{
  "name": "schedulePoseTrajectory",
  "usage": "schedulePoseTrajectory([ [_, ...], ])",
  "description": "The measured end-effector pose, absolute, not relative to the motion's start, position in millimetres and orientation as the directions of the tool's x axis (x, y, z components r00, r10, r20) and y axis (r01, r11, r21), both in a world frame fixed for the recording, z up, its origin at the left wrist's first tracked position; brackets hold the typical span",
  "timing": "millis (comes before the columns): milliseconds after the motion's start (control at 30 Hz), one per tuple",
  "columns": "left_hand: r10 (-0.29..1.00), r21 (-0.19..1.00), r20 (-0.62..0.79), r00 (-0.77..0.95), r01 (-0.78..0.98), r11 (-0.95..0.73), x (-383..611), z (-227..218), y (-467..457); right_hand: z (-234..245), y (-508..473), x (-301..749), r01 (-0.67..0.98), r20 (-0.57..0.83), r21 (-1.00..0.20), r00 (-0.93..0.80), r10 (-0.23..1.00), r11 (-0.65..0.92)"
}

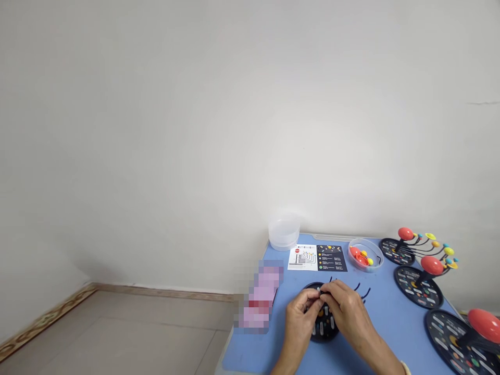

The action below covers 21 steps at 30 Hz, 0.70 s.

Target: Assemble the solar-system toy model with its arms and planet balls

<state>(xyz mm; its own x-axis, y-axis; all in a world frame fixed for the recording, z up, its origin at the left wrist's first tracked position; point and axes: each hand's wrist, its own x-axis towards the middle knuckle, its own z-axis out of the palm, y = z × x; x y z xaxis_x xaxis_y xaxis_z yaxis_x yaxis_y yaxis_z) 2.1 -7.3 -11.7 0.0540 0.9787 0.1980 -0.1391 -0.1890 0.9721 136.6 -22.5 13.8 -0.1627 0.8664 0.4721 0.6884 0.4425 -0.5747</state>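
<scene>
My left hand [300, 315] and my right hand [346, 307] meet fingertip to fingertip over a round black base [322, 333] printed with planets and labels. Both pinch a small black part [321, 292], mostly covered by the fingers. Thin black curved rods [357, 287] stick out past my right hand, their ends bare. Where these rods join is hidden behind that hand.
A leaflet [317, 258] lies behind the hands on the blue table [250, 353]. A clear dish [366, 255] holds red and yellow pieces; a stacked clear container [284, 234] stands back left. Several planet models with red balls [432, 265] line the right. A blurred pink item [262, 297] lies left.
</scene>
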Motion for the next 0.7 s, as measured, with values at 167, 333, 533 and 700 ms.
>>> schedulePoseTrajectory([
  [167, 0.982, 0.977, 0.183, 0.058, -0.125, -0.174, 2, -10, -8, 9, -26, 132, 0.682, 0.485, -0.6, -0.104, 0.868, 0.418],
  [333, 0.982, 0.978, 0.18, 0.065, -0.116, -0.172, 2, -9, -9, 7, -28, 129, 0.669, 0.488, -0.628, -0.059, 0.871, 0.397],
  [533, 0.982, 0.976, 0.182, 0.058, -0.136, -0.173, 3, -7, -9, 4, -25, 132, 0.658, 0.504, -0.616, -0.094, 0.858, 0.434],
  [700, 0.982, 0.978, 0.186, 0.047, -0.105, -0.18, 3, -7, -9, 3, -23, 135, 0.656, 0.549, -0.582, -0.119, 0.827, 0.48],
])
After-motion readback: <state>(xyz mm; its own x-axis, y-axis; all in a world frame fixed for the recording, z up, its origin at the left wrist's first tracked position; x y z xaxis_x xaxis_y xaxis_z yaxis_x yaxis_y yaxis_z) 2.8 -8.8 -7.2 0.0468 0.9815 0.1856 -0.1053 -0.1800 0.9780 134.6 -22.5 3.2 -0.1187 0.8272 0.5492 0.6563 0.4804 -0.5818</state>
